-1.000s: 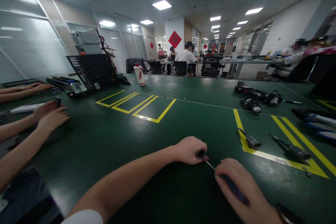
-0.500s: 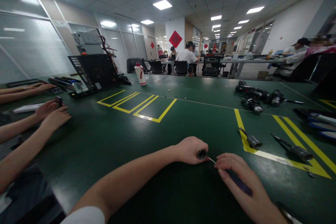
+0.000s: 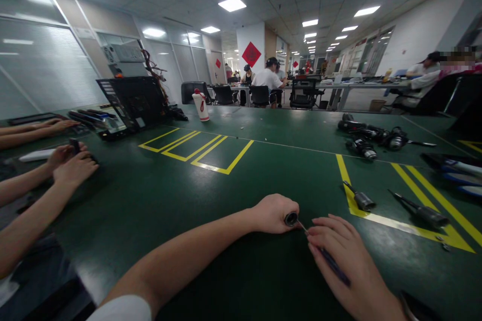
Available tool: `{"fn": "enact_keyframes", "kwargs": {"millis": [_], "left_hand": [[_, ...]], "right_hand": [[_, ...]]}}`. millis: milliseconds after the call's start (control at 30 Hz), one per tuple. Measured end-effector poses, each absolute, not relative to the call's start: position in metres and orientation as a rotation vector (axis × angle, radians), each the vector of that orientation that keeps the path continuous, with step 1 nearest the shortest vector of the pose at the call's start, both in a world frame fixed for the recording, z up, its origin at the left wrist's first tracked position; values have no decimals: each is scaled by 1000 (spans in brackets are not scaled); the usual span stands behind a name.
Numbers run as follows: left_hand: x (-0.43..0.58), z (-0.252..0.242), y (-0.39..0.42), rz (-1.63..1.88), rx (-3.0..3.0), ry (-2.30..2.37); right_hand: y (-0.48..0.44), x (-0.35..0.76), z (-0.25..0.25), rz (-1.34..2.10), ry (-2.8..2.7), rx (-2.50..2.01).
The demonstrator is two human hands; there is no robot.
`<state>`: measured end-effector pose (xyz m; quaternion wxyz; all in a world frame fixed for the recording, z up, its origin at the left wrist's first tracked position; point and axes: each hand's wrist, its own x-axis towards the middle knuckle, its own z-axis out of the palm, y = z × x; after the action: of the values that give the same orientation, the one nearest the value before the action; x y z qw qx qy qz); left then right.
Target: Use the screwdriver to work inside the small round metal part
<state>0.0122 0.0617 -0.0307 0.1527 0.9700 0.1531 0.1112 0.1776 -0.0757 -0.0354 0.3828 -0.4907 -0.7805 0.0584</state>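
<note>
My left hand [image 3: 275, 213] is closed around a dark cylindrical part [image 3: 291, 218], whose round hollow end faces me; the rest of it is hidden in my fist. In my right hand [image 3: 342, 251] is a thin screwdriver [image 3: 334, 267] with a dark handle and a slim metal shaft. The shaft reaches to the rim of the cylindrical part; whether its tip touches or enters it I cannot tell. To the right, two dark metal parts with long shafts, one shorter [image 3: 364, 200] and one longer [image 3: 431, 216], lie by the yellow tape. Small metal bits [image 3: 445, 247] lie near the longer one.
Black tool parts [image 3: 371, 138] lie farther back at right, beside blue-edged items [image 3: 467, 180]. A white cup [image 3: 201, 105] with a red lid and a black equipment frame [image 3: 133, 103] stand at the back left. Another person's hands [image 3: 73, 163] hold a dark object at left.
My right hand and the screwdriver have shifted slightly left and up, closer to the cylindrical part. My left hand has barely moved. At left, the other person's hands have drawn slightly left.
</note>
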Motion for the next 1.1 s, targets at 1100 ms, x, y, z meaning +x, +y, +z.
{"fn": "enact_keyframes", "kwargs": {"millis": [1100], "left_hand": [[11,-31,65,361,2843,321]], "right_hand": [[-59,190,-23,1086,-1401,-1382]]}}
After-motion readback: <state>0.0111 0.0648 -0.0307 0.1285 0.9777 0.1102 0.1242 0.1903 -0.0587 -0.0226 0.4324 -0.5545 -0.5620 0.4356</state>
